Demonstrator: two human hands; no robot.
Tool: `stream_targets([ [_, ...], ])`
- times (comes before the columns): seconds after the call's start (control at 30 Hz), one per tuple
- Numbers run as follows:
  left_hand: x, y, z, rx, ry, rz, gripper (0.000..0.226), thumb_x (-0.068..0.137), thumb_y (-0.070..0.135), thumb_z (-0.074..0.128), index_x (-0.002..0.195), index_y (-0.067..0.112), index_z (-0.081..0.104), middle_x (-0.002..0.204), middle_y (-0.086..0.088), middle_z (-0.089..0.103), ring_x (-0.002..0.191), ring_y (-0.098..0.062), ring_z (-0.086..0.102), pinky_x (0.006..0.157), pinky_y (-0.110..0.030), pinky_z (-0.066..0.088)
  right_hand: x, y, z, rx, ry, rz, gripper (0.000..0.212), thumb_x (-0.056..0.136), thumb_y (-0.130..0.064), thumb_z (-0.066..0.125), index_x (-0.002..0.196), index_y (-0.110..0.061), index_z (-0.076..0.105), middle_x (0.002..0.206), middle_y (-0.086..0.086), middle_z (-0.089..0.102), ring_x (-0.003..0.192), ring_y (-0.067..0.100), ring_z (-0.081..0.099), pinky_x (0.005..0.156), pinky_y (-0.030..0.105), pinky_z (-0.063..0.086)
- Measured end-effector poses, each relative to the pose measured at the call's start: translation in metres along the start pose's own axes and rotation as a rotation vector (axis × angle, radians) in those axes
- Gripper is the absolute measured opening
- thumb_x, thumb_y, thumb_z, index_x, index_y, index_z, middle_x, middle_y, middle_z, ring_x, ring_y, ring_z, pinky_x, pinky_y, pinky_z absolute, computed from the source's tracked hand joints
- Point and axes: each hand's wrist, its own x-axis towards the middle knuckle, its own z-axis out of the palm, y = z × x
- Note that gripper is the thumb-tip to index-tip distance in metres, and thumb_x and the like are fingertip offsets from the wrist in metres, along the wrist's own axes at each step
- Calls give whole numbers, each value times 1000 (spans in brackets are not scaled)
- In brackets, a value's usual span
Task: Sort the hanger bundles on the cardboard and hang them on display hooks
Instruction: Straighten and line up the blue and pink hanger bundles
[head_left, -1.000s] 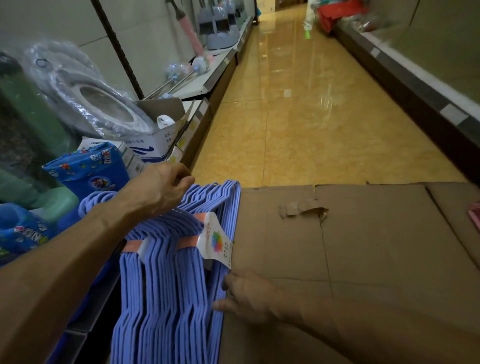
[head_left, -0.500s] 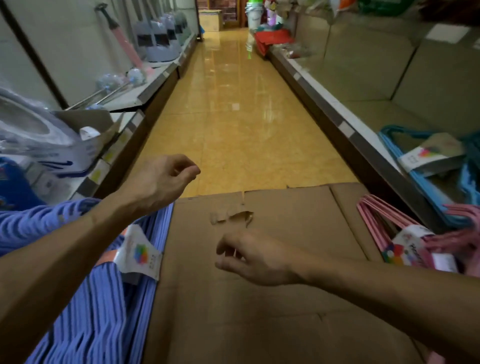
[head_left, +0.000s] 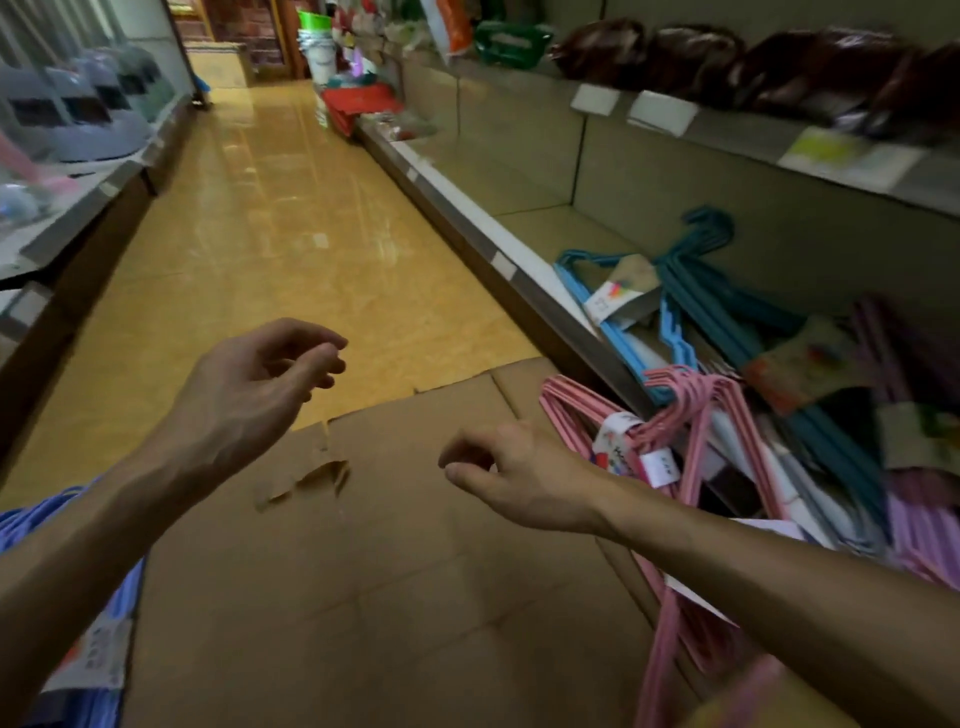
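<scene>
A flat sheet of cardboard (head_left: 395, 597) lies on the floor in front of me. My left hand (head_left: 249, 389) hovers above its far edge with loosely curled fingers and holds nothing. My right hand (head_left: 514, 473) hangs over the middle of the cardboard, fingers loosely curled, also holding nothing. A pink hanger bundle (head_left: 675, 415) with a white label lies at the cardboard's right edge, just right of my right hand. A blue-violet hanger bundle (head_left: 78, 597) lies at the left edge, mostly hidden under my left forearm.
The low shelf (head_left: 524, 234) on the right carries a teal hanger bundle (head_left: 675, 291) and purple hangers (head_left: 914, 530). A shelf with grey goods (head_left: 93, 124) runs along the left. The yellow tiled aisle (head_left: 291, 223) stretches ahead. A torn flap (head_left: 306, 478) sticks up from the cardboard.
Both hands have let go of the blue-violet bundle and lifted over the cardboard. My view has swung right, bringing the pink bundle and the right shelf into sight.
</scene>
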Motion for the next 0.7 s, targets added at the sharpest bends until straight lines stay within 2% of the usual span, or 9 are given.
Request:
stream_targets([
  [0.1,1,7,9,-37,-27,14,15,97,35,53,107,36,65,94,15,71,85,7,65,74,-23,50,-19,17,-7,30,42,58,27,100,-30,54,120,-18,68,117,-5,68,105,5,61,95,30,52],
  [0.2,1,13,21,-56,-58,13,14,95,36,54,104,37,65,95,24,69,86,6,66,75,-26,52,-35,34,-17,34,75,124,25,99,-29,56,117,-19,70,113,-7,70,103,4,62,94,29,52],
  [0.43,-9,34,71,-177,-144,13,15,97,24,56,103,29,68,93,13,73,83,-2,69,75,-28,52,-72,80,-73,4,237,301,18,99,-28,56,113,-25,67,103,-15,66,95,-2,63,85,21,52],
  [0.57,-9,37,106,-161,-255,-35,14,97,22,56,105,28,67,95,6,73,80,-5,69,75,-29,55,-96,118,-108,-165,445,507,19,98,-29,57,113,-21,64,104,-5,67,94,12,64,80,29,51],
  [0.7,-16,42,141,-209,-322,-73,16,99,24,52,107,26,65,97,3,70,82,-10,69,71,-27,54,-124,143,-137,-204,485,702,21,93,-26,60,112,-18,63,106,4,70,98,23,65,85,34,52],
])
